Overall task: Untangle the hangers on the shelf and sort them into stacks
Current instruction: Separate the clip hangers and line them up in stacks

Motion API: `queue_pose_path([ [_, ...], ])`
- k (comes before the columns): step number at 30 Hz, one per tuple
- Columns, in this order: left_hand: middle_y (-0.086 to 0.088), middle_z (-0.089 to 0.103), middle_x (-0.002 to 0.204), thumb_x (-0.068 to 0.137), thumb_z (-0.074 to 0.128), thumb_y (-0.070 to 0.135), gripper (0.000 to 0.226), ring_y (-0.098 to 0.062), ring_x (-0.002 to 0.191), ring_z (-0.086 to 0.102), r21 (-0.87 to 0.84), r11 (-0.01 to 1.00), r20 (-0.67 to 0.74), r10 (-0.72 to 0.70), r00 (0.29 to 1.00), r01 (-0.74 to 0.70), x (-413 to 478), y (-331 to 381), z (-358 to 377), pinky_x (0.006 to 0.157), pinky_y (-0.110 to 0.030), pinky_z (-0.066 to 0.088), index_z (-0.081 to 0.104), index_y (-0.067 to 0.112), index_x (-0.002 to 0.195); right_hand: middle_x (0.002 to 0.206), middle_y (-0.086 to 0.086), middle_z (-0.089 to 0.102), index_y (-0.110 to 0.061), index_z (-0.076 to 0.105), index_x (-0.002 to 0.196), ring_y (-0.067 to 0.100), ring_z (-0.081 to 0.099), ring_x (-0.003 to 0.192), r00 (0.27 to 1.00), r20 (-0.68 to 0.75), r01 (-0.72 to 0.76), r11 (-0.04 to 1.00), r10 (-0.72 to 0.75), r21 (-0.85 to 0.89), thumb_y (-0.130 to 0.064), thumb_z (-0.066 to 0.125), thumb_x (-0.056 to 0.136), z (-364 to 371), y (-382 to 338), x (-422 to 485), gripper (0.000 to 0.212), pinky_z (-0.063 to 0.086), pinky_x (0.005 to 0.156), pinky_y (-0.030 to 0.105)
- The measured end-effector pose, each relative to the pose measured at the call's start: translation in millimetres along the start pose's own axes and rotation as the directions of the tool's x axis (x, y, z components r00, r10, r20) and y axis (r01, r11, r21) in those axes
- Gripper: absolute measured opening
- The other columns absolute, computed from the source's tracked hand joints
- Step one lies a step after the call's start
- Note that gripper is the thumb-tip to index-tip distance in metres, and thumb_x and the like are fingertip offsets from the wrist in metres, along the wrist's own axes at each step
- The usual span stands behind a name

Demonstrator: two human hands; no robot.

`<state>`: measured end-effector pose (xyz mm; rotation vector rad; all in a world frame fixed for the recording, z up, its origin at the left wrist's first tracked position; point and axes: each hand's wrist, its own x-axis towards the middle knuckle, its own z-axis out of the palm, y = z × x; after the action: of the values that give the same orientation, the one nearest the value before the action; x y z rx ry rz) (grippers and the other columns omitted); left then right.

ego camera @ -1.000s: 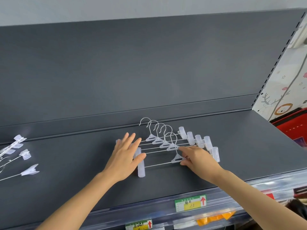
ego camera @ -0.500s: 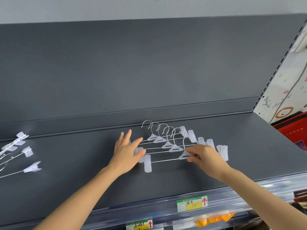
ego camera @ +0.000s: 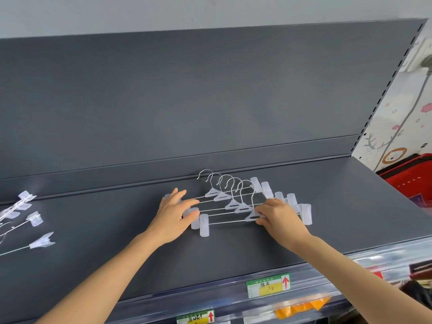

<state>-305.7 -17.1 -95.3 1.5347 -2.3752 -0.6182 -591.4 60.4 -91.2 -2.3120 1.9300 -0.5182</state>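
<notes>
Several wire clip hangers with clear plastic clips lie side by side in an overlapping row on the dark grey shelf, hooks pointing to the back. My left hand rests with straight fingers on the clips at the row's left end. My right hand pinches the nearest hanger at its triangular centre piece, where the hook joins the bar. A second group of the same hangers lies at the far left, partly cut off by the frame edge.
The shelf's upright back panel rises right behind the hooks. A clear price rail with green and yellow labels runs along the front edge. A red bin stands beyond the shelf's right end.
My right hand has slid the nearest hanger back and to the right, closer to the others in the row. My left hand has stayed on the left clips.
</notes>
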Motion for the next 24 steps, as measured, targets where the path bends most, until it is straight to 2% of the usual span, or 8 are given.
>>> queue_pose_path([
  [4, 0.005, 0.029, 0.152, 0.093, 0.048, 0.05, 0.039, -0.017, 0.146, 0.002, -0.036, 0.999, -0.006, -0.027, 1.0, 0.027, 2, 2, -1, 0.117, -0.04, 0.012, 0.054, 0.037, 0.129, 0.082, 0.01, 0.061, -0.005, 0.062, 0.078, 0.031, 0.054, 0.078, 1.0, -0.009, 0.013, 0.997, -0.014, -0.082, -0.013, 0.065, 0.084, 0, -1, 2, 0.01, 0.042, 0.066, 0.032],
  [7, 0.007, 0.033, 0.148, 0.085, 0.054, 0.059, 0.049, -0.017, 0.146, 0.006, -0.035, 0.999, 0.02, -0.02, 1.0, 0.02, 1, 2, -2, 0.116, -0.039, 0.016, 0.054, 0.037, 0.128, 0.083, 0.009, 0.062, -0.006, 0.064, 0.083, 0.032, 0.055, 0.079, 0.999, -0.027, 0.015, 0.993, -0.018, -0.117, -0.013, 0.064, 0.084, 0, -2, 4, 0.007, 0.042, 0.064, 0.032],
  [9, 0.007, 0.035, 0.147, 0.077, 0.047, 0.069, 0.06, -0.015, 0.146, 0.007, -0.005, 1.0, 0.034, -0.018, 0.999, 0.018, 0, 3, -5, 0.117, -0.04, 0.011, 0.055, 0.037, 0.127, 0.084, 0.009, 0.063, -0.007, 0.066, 0.087, 0.032, 0.055, 0.079, 1.0, -0.028, 0.007, 0.992, -0.011, -0.126, -0.013, 0.065, 0.084, -1, -2, 5, 0.007, 0.045, 0.064, 0.034],
  [12, 0.006, 0.032, 0.149, 0.086, 0.046, 0.065, 0.052, -0.012, 0.146, 0.006, 0.12, 0.992, -0.007, -0.026, 1.0, 0.027, 3, 12, -9, 0.117, -0.046, -0.01, 0.053, 0.036, 0.128, 0.082, 0.007, 0.064, -0.009, 0.068, 0.088, 0.032, 0.058, 0.074, 0.999, -0.027, 0.013, 0.992, -0.017, -0.127, -0.015, 0.077, 0.072, -1, -2, 3, 0.019, 0.047, 0.062, 0.035],
  [13, 0.006, 0.031, 0.15, 0.086, 0.043, 0.068, 0.057, -0.012, 0.146, 0.005, 0.16, 0.987, -0.012, -0.023, 1.0, 0.025, 4, 17, -11, 0.116, -0.047, -0.014, 0.051, 0.034, 0.131, 0.081, 0.005, 0.064, -0.011, 0.069, 0.087, 0.03, 0.059, 0.072, 0.999, -0.025, 0.023, 0.991, -0.027, -0.131, -0.017, 0.082, 0.066, -2, -2, 2, 0.026, 0.047, 0.061, 0.035],
  [15, 0.003, 0.026, 0.154, 0.076, 0.031, 0.08, 0.083, -0.014, 0.147, 0.002, 0.252, 0.967, 0.026, 0.013, 1.0, -0.019, 8, 30, -12, 0.116, -0.048, -0.012, 0.04, 0.028, 0.14, 0.087, 0.001, 0.065, -0.014, 0.069, 0.087, 0.027, 0.061, 0.075, 0.999, -0.019, 0.046, 0.988, -0.049, -0.147, -0.023, 0.088, 0.057, -5, -1, 1, 0.037, 0.049, 0.062, 0.034],
  [20, -0.008, 0.002, 0.16, 0.076, 0.036, 0.082, 0.105, -0.023, 0.147, -0.009, 0.415, 0.901, 0.182, 0.056, 0.982, -0.128, 25, 68, 0, 0.119, -0.046, -0.004, 0.007, 0.016, 0.152, 0.111, 0.006, 0.063, -0.007, 0.063, 0.104, 0.03, 0.059, 0.105, 0.988, 0.047, 0.156, 0.975, -0.15, -0.158, -0.03, 0.08, 0.07, -10, 6, 6, 0.045, 0.051, 0.087, 0.037],
  [24, -0.012, -0.006, 0.16, 0.072, 0.028, 0.087, 0.11, -0.025, 0.147, -0.01, 0.471, 0.874, 0.257, -0.003, 0.966, -0.123, 35, 73, 11, 0.118, -0.05, -0.005, -0.004, 0.018, 0.152, 0.141, 0.006, 0.045, -0.006, 0.037, 0.137, 0.025, 0.033, 0.137, 0.977, 0.135, 0.185, 0.97, -0.164, -0.156, -0.038, 0.049, 0.095, 0, 15, 9, 0.055, 0.028, 0.114, 0.033],
])
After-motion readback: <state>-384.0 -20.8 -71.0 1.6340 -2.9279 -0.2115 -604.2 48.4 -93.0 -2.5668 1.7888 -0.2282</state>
